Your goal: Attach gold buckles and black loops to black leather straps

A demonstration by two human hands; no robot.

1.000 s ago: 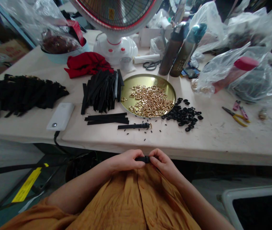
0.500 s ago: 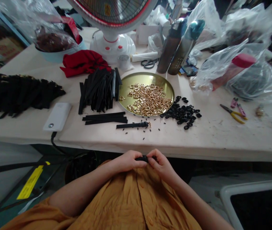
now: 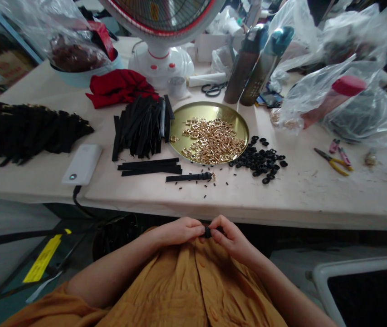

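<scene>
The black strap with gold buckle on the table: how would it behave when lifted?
The strap looks thin, so probably light and bendable; lying straight suggests slight stiffness. Its buckle looks metallic, so that end may feel heavier.

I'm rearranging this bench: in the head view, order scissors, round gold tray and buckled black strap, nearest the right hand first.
1. Buckled black strap: ahead, slightly left.
2. Round gold tray: behind the strap.
3. Scissors: behind the tray.
</scene>
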